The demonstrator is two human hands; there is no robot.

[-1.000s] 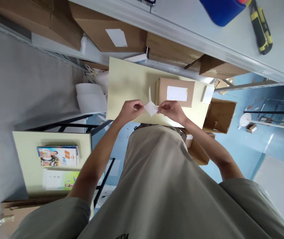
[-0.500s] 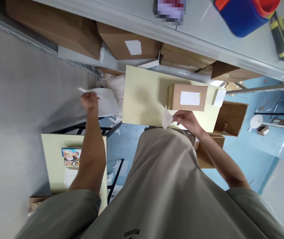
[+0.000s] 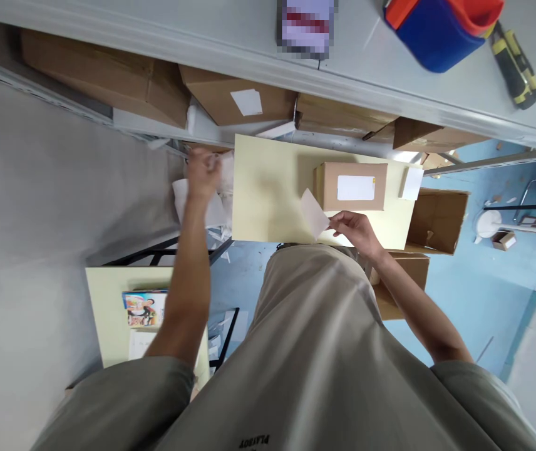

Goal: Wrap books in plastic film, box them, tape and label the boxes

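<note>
My right hand [image 3: 355, 230] is closed, pinching a white paper label [image 3: 314, 214] at its lower right corner. The label tilts up over the pale yellow table [image 3: 263, 213], close to the front left of a brown cardboard box [image 3: 331, 186]. That box bears a white label with a small yellow mark on top. My left hand [image 3: 203, 175] is off the table's left side, above crumpled white paper waste [image 3: 211, 210]. It is blurred, its fingers look loosely bent and apart, and I see nothing held in it. A small white strip [image 3: 158, 144] shows to its left.
A white stack [image 3: 411, 183] lies at the table's right end. Above is a grey shelf [image 3: 249, 37] with a blue-and-red holder [image 3: 441, 34] and yellow-black cutters [image 3: 515, 69]. Cartons [image 3: 230, 94] line the lower shelf. An open carton [image 3: 439, 219] stands right. A side table [image 3: 108, 313] is lower left.
My left hand has moved right and let go of the white strip, which is now apart from it. The label in my right hand has swung upward to the left.
</note>
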